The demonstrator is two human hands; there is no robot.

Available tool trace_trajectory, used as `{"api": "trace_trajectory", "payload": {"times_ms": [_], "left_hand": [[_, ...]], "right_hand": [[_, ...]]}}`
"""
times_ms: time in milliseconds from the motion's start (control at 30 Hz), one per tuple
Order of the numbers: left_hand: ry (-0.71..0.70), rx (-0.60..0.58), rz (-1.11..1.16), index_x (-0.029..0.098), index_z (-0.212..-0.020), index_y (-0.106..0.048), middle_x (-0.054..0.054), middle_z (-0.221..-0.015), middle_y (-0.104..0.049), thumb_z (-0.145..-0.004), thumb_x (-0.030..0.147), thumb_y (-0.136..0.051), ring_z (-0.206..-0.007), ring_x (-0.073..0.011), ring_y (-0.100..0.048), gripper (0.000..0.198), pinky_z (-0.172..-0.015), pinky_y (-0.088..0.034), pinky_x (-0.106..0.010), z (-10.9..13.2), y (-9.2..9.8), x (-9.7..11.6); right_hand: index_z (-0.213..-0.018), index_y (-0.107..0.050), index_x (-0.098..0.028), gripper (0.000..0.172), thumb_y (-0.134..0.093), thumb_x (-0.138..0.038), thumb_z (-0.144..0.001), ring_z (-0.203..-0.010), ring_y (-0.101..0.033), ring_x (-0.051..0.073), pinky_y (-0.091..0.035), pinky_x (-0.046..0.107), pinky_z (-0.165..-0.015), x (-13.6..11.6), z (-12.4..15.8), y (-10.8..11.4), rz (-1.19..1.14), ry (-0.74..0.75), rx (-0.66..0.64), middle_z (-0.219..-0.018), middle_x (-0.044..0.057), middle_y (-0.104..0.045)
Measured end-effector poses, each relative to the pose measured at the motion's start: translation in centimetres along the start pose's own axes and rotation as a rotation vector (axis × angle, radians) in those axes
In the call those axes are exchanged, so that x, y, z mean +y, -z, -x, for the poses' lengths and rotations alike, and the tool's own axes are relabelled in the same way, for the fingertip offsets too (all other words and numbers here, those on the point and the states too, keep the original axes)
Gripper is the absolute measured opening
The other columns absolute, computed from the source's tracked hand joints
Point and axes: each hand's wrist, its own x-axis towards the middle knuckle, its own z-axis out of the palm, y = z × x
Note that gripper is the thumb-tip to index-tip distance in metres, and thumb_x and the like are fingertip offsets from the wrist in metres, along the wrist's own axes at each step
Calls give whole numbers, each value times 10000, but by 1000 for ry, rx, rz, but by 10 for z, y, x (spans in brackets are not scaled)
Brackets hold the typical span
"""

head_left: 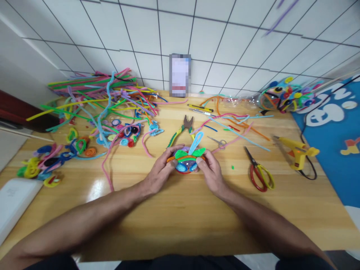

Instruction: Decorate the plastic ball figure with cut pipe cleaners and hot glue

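Between my two hands, above the middle of the table, is a colourful pipe-cleaner ornament. It has a clear, rounded body with blue coils, an orange and green band, green leaf shapes and a light blue loop standing up on top. My left hand grips its left side, thumb on the front. My right hand grips the right side the same way. Fingers behind the ornament are partly hidden. Just beyond lie pliers with green and yellow handles, and small metal scissors.
Loose pipe cleaners heap at the back left, above coiled pieces. Red-and-yellow scissors and a yellow glue gun lie to the right. A phone leans on the tiled wall. Finished-looking ornaments sit back right.
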Motion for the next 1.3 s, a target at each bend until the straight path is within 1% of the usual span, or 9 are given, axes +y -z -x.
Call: {"api": "trace_trajectory", "payload": {"times_ms": [133,300,467,600,767,933,1133,1200,1300], "left_hand": [[34,6,12,230,-1488,-602,-94,-1588,-587,-1067,470,-538,-1454,-310,-548,489,-1229,-428,-442,1,1,-1],[51,-5,-2,246,-1511,-586,-89,-1614,-559,-1052,482,-577,-1455,-317,-546,516,-1210,-451,-429,1,1,-2],[38,-28,17,260,-1531,-561,-79,-1638,-532,-1066,451,-573,-1504,-297,-498,503,-1245,-418,-410,1,1,-2],[61,-26,9,249,-1546,-547,-93,-1647,-520,-1070,470,-559,-1503,-304,-500,525,-1260,-407,-428,2,0,-1],[36,0,-9,266,-1527,-577,-81,-1643,-524,-1072,446,-567,-1510,-299,-490,489,-1287,-371,-432,3,0,-3],[32,-14,20,268,-1533,-575,-81,-1614,-554,-1065,440,-585,-1490,-313,-508,500,-1267,-403,-453,1,1,-6],[48,2,28,276,-1523,-591,-67,-1611,-561,-1060,452,-583,-1490,-323,-508,495,-1267,-403,-468,1,1,-7],[52,9,21,272,-1517,-595,-67,-1610,-563,-1062,458,-577,-1496,-321,-503,492,-1269,-402,-465,1,1,-7],[61,8,18,265,-1508,-599,-72,-1598,-576,-1048,462,-601,-1484,-318,-518,500,-1247,-432,-450,0,1,-6]], "right_hand": [[-1038,-629,-244,402,-666,-637,-964,-657,-595,132,-535,264,-617,0,0,0,-15,9,-3,-853,-8,-659],[-1024,-628,-246,384,-674,-623,-966,-664,-598,133,-538,268,-622,-1,-1,-1,-24,9,1,-868,-5,-666],[-1014,-629,-241,396,-679,-630,-960,-677,-604,137,-535,263,-624,-1,-2,0,-24,13,19,-847,-8,-668],[-1023,-635,-237,410,-662,-642,-963,-678,-606,141,-538,268,-638,-3,-1,0,-6,4,33,-835,-10,-668],[-1061,-661,-226,423,-643,-640,-977,-687,-607,144,-541,274,-665,-3,-2,0,0,6,42,-803,-14,-656],[-1043,-645,-230,421,-686,-638,-948,-670,-605,134,-534,261,-635,-2,-3,1,-14,-4,25,-841,-10,-681],[-1020,-662,-230,413,-644,-640,-970,-665,-600,144,-535,270,-635,-5,-3,0,-1,20,38,-760,-24,-627],[-1002,-652,-233,396,-668,-626,-958,-663,-598,141,-531,267,-627,-4,-3,0,-4,13,37,-781,-21,-637],[-994,-639,-236,387,-698,-614,-939,-667,-595,136,-527,259,-611,-2,-3,0,-19,5,34,-828,-14,-655]]}}
